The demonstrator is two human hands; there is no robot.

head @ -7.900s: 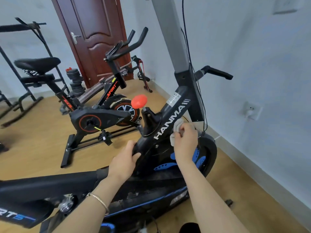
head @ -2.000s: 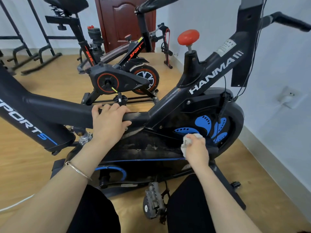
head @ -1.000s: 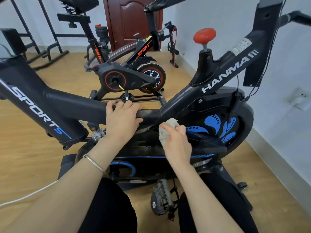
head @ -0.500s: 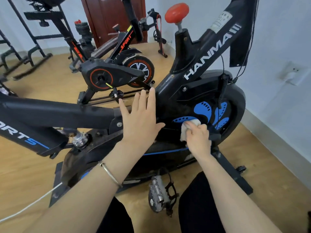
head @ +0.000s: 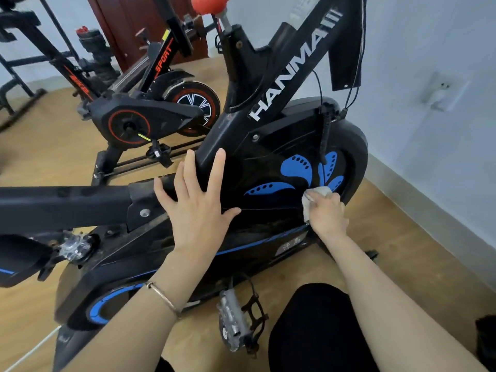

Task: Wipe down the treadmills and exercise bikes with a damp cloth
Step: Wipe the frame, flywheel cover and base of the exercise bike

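A black exercise bike (head: 268,146) with blue flywheel markings and white HANMA lettering fills the middle of the view. My right hand (head: 326,214) is closed around a small white cloth (head: 312,196) and presses it against the lower right of the flywheel cover, beside the blue petals. My left hand (head: 194,208) lies flat with fingers spread on the bike's frame, where the horizontal bar meets the cover. It holds nothing.
A second black bike (head: 150,116) with red trim stands behind on the wooden floor. A metal pedal (head: 232,318) hangs near my knees. The wall with a socket (head: 440,92) runs close along the right. A dark red door (head: 128,25) is at the back.
My right hand has carried the cloth further right along the flywheel cover. My left hand stays flat and spread on the frame. The view has tilted and moved closer.
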